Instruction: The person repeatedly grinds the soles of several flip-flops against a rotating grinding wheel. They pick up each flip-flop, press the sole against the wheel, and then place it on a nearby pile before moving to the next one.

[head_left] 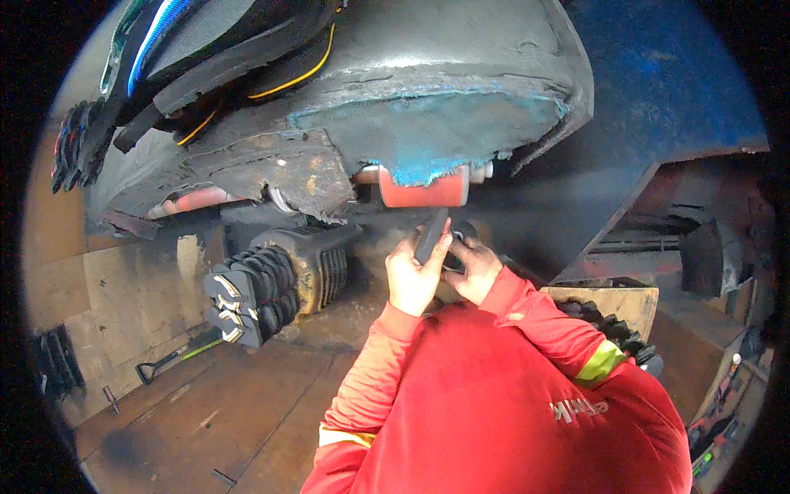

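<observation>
My left hand (pixel 414 273) is closed around a black sandal (pixel 431 237), seen nearly edge-on and tilted upward. Close beside it, my right hand (pixel 479 272) grips the dark lower part of the same sandal, its fingertips partly hidden. The sandal's upper end comes right up to the lower edge of a red grinding roller (pixel 425 192); whether they touch cannot be made out. A ragged turquoise cloth (pixel 436 132) under the grey machine hood (pixel 461 49) hangs over the roller's top.
Stacked black flip-flops (pixel 247 296) stand left of my hands by a dusty slatted crate (pixel 321 272). More sandals hang over the hood (pixel 239 58) at upper left. A blue panel (pixel 650 90) rises on the right. Dark soles (pixel 609 325) fill a box near my right elbow.
</observation>
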